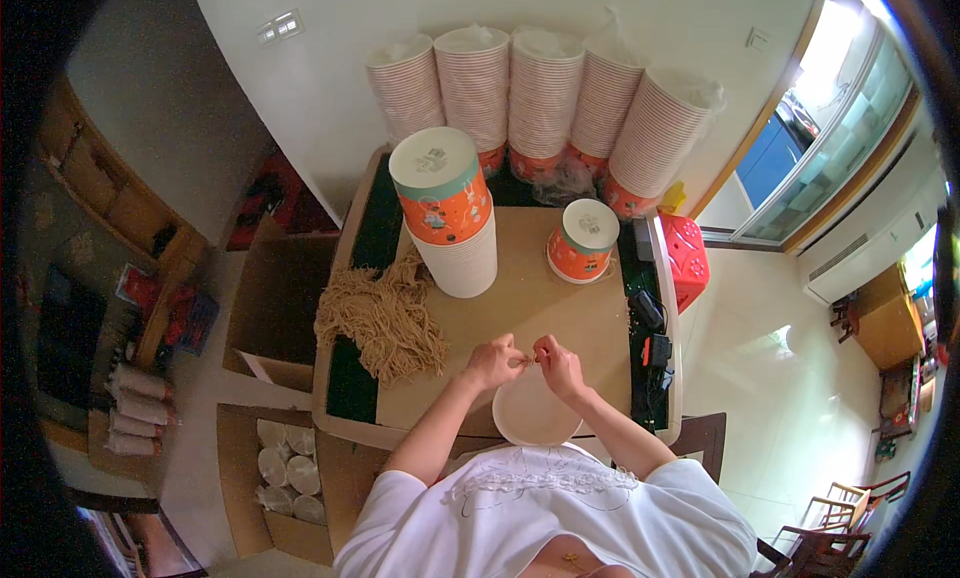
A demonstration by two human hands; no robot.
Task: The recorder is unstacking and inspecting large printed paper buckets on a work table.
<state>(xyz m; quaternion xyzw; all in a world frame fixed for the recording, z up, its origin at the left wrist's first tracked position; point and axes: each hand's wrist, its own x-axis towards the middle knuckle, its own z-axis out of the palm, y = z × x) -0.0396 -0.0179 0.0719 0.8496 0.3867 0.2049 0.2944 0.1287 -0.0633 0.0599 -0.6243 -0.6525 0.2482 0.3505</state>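
Note:
My left hand (497,363) and my right hand (560,367) meet at the far rim of a white paper bucket (536,413) close to my body. Both hands are closed in a pinch, and between their fingertips shows a small brown bit that looks like cord. The bucket's mouth faces up toward me. Left of my hands lies a loose heap of brown cords (385,323). Behind it rises a stack of upside-down paper buckets (452,253), the top one orange and green. A shorter upside-down orange bucket (582,243) stands at the right.
Several tall bucket stacks in clear plastic (546,93) line the wall. Black cables and adapters (655,353) lie along the table's right edge, near a red stool (683,263). An open carton (290,473) with round white packs is on the floor at left.

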